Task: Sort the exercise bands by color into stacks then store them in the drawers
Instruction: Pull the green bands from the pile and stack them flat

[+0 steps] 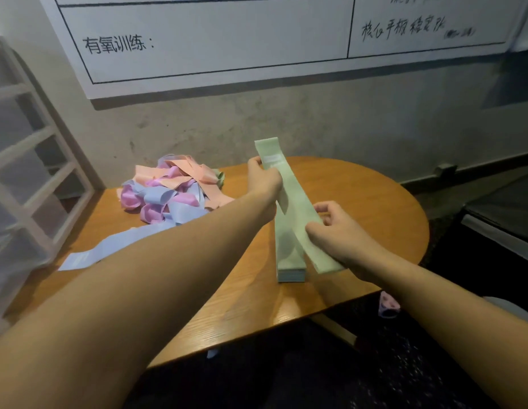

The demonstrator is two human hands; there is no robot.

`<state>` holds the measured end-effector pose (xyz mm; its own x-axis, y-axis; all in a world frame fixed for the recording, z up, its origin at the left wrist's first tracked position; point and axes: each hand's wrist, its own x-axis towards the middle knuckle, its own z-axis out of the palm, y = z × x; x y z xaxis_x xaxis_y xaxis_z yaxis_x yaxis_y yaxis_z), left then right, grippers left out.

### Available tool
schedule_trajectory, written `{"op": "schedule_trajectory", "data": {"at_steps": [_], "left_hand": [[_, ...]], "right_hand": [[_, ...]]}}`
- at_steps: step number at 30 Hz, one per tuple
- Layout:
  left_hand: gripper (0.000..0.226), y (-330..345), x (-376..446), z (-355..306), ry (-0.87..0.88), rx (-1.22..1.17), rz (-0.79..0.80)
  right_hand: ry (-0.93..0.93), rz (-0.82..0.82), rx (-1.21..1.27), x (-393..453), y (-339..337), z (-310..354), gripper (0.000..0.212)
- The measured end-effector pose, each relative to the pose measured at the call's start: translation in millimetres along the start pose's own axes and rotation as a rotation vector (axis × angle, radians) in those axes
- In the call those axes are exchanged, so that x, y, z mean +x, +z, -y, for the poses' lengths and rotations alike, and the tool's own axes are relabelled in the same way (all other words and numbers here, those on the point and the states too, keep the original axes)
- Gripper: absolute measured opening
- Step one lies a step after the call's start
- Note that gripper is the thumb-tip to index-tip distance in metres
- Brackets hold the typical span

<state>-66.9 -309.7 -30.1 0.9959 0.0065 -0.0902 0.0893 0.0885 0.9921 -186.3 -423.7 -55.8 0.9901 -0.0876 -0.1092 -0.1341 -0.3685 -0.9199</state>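
Floor, nearest right: a small pink and lilac object (pixel 389 305) lies below the table edge; its kind cannot be told.

Table (pixel 360 202): wooden top with a rounded right end, standing against a grey wall.

Right hand (pixel 339 231): over the table's right half. Fingers curled, thumb and fingers pinching the near end of a green band (pixel 295 199).

Green band: held flat and stretched on a slant between both hands, near end low at the right, far end raised toward the wall. A pale label shows close to the far end. It hangs just above the green stack, crossing it.

Green stack (pixel 289 258): flat green bands piled squarely on the table, long side running away from the viewer, directly under the held band. The near end shows several layers.

Blue band (pixel 88 255): lies flat on the table's left part, one end with a label toward the near left edge, the other end running into the pile.

Left hand (pixel 264 180): reaching across the table, fingers curled round the far part of the green band, gripping it beside the label.

Pile (pixel 174 190): unsorted bands, pink, lilac, blue and peach, heaped loosely at the far left of the table, with a bit of green at its right edge. Well apart from the green stack.

Drawers (pixel 29 172): white-framed unit with translucent fronts, standing left of the table.

Whiteboard (pixel 215 45): on the wall behind, ruled in boxes with handwritten characters.
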Motion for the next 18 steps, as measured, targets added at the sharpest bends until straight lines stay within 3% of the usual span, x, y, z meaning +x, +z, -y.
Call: {"op": "schedule_trajectory", "data": {"at_steps": [8,18], "left_hand": [[0.044,0.9,46.8,12.6,-0.007,0.178,-0.04],[0.038,1.1,87.6,51.6,-0.052,0.275,0.015]], "right_hand": [[0.036,-0.023,0.02,32.0,-3.4,-7.3,0.029],[0.055,0.11,0.005,63.4,10.1,-17.8,0.067]]}}
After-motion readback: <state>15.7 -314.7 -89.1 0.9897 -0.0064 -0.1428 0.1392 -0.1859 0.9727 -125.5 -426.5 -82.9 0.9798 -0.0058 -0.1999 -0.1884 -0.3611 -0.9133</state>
